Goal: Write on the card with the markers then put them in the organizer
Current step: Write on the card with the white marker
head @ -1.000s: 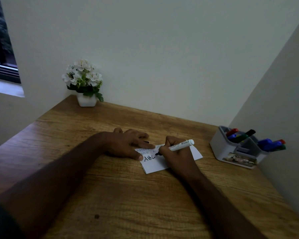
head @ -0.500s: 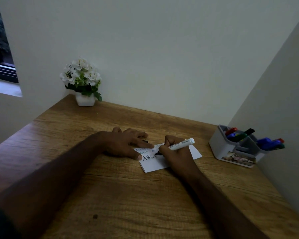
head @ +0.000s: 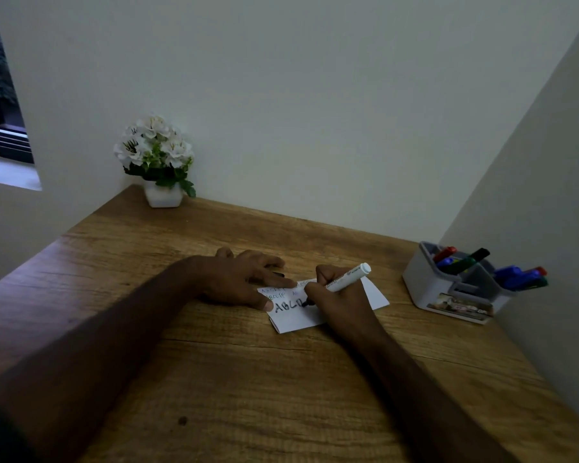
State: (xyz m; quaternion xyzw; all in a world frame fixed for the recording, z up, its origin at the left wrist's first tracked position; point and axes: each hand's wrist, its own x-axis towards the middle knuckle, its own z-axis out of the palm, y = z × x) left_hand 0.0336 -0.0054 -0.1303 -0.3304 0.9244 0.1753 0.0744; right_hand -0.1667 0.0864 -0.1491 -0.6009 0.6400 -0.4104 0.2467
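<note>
A white card (head: 298, 320) lies on the wooden desk (head: 248, 379) with lines of small writing and black letters "ABCD" on it. My right hand (head: 340, 300) grips a white marker (head: 346, 278) with a black tip, and the tip touches the card right of the letters. My left hand (head: 244, 282) lies flat, fingers pressing the card's left edge. A small dark object, perhaps a cap, peeks out beyond my left fingers. At the right, a grey organizer (head: 448, 289) holds several markers (head: 462, 262) in red, blue, green and black.
A white pot of white flowers (head: 159, 162) stands in the desk's far left corner. Walls close in behind the desk and along its right side, right against the organizer. A window sits at the far left.
My right hand has gone on writing: the black letters grew from "ABC" to "ABCD" and the marker tip shifted slightly right. My left hand stayed on the card.
</note>
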